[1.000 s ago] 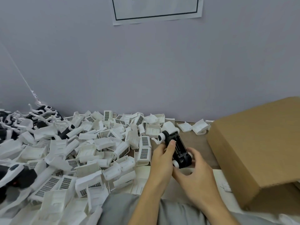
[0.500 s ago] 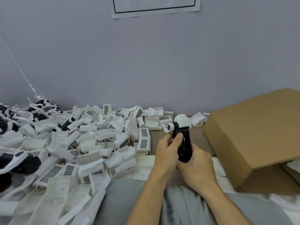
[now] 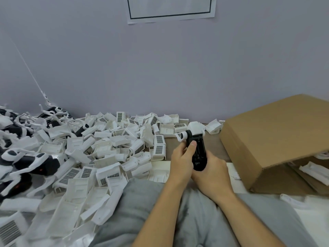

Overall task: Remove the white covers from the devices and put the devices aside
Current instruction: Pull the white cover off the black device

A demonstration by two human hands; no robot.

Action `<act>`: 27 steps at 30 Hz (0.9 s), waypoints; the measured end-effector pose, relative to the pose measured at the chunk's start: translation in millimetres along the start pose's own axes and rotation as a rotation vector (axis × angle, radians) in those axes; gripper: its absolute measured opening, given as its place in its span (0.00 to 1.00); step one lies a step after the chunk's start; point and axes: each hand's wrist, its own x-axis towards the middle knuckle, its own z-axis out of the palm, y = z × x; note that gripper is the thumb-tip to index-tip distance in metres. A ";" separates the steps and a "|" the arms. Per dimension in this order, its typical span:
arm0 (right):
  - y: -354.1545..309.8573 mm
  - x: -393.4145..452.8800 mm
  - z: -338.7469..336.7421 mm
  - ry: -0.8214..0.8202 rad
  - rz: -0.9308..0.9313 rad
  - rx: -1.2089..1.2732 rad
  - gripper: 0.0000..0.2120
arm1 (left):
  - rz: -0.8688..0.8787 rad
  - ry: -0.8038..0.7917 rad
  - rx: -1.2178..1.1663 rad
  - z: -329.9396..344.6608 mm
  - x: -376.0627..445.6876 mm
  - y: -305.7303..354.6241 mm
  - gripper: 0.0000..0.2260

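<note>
**Onlooker:** Between the two hands, above the person's lap, a black device (image 3: pixel 197 154) stands nearly upright; its far end carries a white cover (image 3: pixel 195 130) and a small white round piece to the left of that.

**Listener:** What might go wrong from here?

**Onlooker:** My guess is the cover could stick and then let go suddenly, if pulled hard with nothing bracing it; the device might then jerk out of the fingers and drop among the pile of white covers (image 3: pixel 99 150) lying left of the grip; a thin clip could also snap if twisted sideways. That is judgement only; nothing shows it happening.

**Listener:** And the grip itself?

**Onlooker:** Left hand (image 3: pixel 181 160) wraps the device's left side, fingers curled behind it, thumb lying flat up the front face; right hand (image 3: pixel 213 172) closes round the lower end from the right and beneath, fingers tucked under; neither hand touches the cover, which sits just beyond the left thumb tip.

**Listener:** What else is near?

**Onlooker:** Right of the grip, a cardboard box (image 3: pixel 272 138) lies on its side; far left of it, past the covers, black and white devices (image 3: pixel 32 163) lie heaped.
</note>
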 end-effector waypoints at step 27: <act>-9.0 -12.5 -9.2 -0.123 0.025 0.535 0.22 | 0.310 -0.093 0.863 -36.5 -22.5 26.3 0.06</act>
